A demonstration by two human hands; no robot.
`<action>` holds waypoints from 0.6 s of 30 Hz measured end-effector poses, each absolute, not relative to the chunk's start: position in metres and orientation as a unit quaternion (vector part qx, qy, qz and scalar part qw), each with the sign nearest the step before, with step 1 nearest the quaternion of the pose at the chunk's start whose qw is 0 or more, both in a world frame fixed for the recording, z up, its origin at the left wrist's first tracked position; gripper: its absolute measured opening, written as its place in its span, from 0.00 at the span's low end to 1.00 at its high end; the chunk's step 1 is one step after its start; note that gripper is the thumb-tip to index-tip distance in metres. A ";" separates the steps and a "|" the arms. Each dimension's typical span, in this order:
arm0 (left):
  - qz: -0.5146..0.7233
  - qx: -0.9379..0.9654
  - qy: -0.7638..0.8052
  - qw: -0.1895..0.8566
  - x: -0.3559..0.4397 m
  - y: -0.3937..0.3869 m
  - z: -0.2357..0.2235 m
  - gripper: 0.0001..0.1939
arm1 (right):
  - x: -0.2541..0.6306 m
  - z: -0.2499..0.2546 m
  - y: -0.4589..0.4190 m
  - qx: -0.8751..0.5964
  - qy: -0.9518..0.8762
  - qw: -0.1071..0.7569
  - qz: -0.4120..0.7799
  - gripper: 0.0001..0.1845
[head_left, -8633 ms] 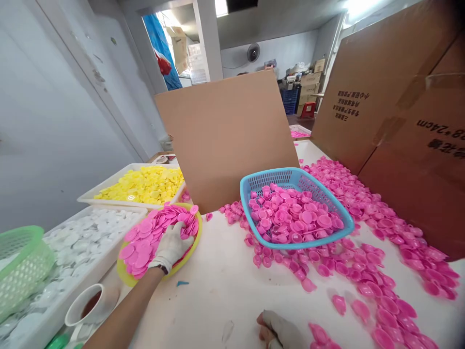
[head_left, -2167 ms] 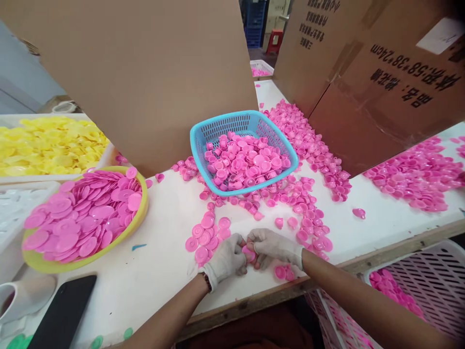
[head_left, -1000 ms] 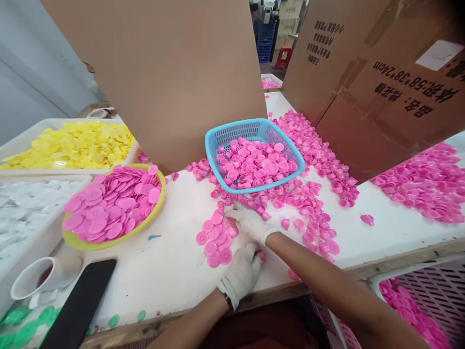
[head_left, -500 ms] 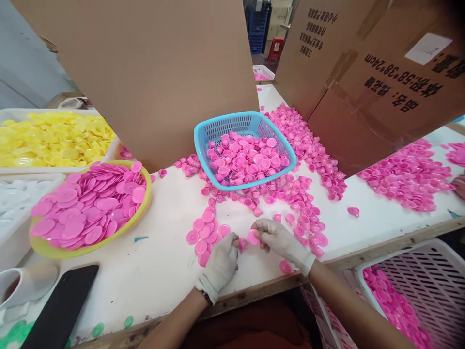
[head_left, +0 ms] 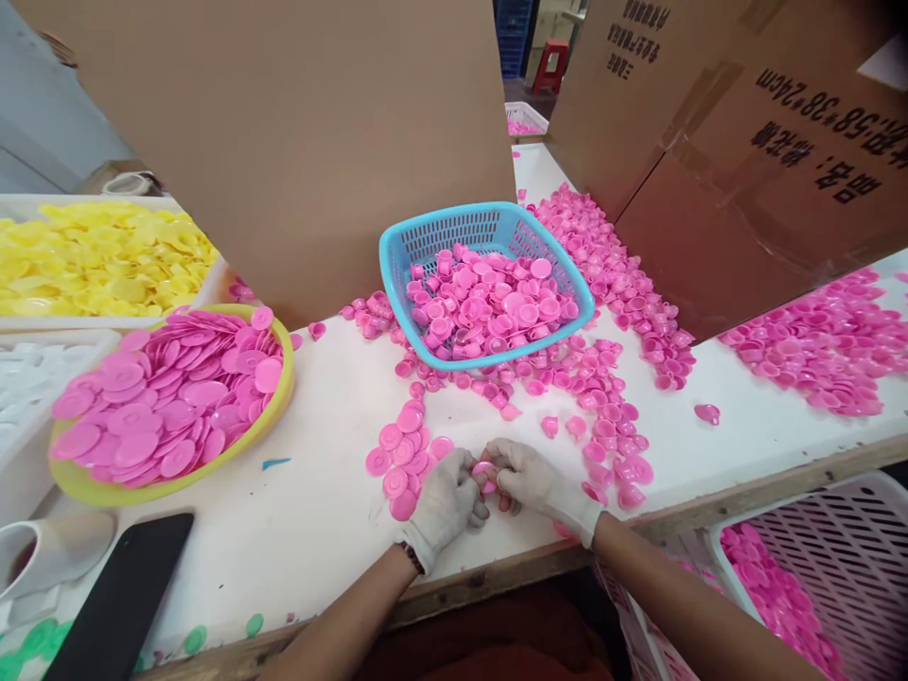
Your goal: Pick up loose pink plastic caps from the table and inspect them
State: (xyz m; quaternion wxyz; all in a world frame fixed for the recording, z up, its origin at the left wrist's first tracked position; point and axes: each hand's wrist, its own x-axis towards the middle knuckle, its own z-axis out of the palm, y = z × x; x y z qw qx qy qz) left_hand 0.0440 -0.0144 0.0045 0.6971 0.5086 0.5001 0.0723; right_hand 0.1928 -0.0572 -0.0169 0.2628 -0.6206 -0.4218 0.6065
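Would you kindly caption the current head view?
Gloved left hand and right hand hold a pink plastic disc near a blue basket of pink cups.

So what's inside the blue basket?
The blue basket holds a heap of small pink pieces, many of them cup-shaped. Behind the heap, its slotted back wall shows. The heap covers most of the bottom, so I can't see what lies under the top pieces.

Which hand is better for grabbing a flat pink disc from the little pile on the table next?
Probably the left hand: it's right beside the pink discs, and the right hand is farther off, beyond it. Both hands meet at a small pink piece, so the left might have to leave that first.
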 end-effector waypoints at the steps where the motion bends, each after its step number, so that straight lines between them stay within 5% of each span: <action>1: 0.066 0.507 0.501 0.699 0.044 -0.012 0.004 0.05 | 0.193 -0.016 -0.056 -0.616 -0.410 0.266 0.618 0.04; 18: -0.011 0.596 0.483 0.641 0.044 0.003 0.005 0.06 | 0.199 0.001 -0.043 -0.612 -0.354 0.219 0.672 0.04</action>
